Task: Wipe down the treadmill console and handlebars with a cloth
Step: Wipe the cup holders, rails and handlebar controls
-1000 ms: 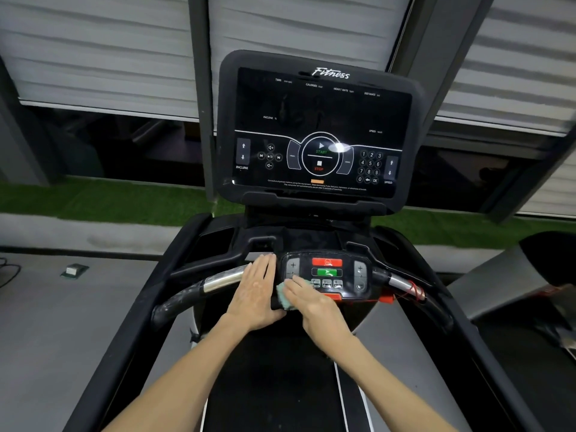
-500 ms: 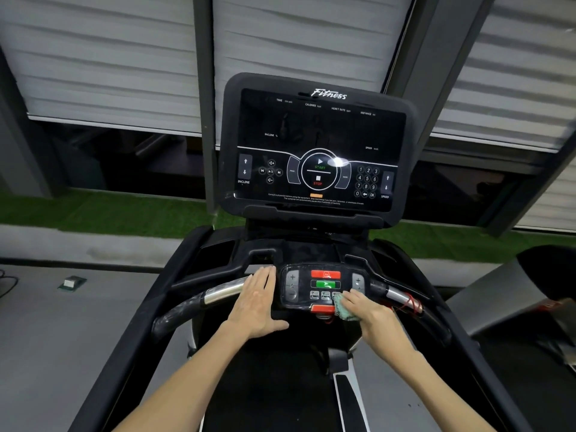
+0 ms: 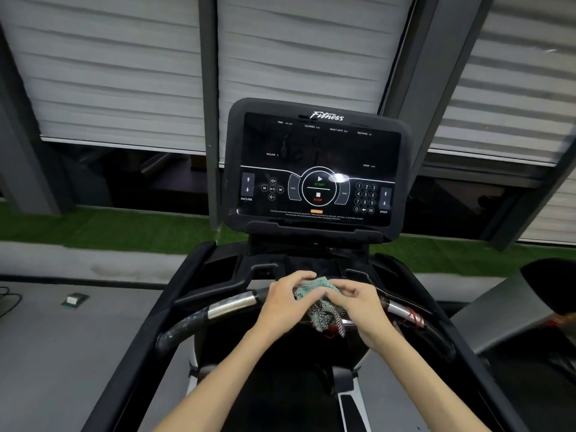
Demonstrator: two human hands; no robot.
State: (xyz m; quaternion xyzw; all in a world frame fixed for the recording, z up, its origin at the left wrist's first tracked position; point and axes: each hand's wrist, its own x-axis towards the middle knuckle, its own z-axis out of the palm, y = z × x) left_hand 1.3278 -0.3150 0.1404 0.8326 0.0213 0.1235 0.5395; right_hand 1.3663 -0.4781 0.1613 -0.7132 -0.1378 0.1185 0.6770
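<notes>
Two bare forearms reach in over the dark belt point(image 3: 274, 397). The left hand point(image 3: 285, 304) curls its fingers over the upper left edge of the cloth point(image 3: 316, 302), and the right hand point(image 3: 363, 304) pinches the cloth's right side with bent fingers. Both hands grip it between them. The cloth is crumpled, soft teal on top with a black-and-white checked weave hanging below. It is bunched over the middle of the curved handlebar point(image 3: 187, 327), hiding the small control panel there. The bar is glossy black with smooth chrome sleeves point(image 3: 232, 304) on either side, and a red cord point(image 3: 414, 318) is wound near the right one. Beyond stands the console point(image 3: 318, 145), a rounded black slab with a shiny flat screen printed with white keys. Behind it lie green turf point(image 3: 109, 232) and ribbed grey blinds point(image 3: 109, 73).
</notes>
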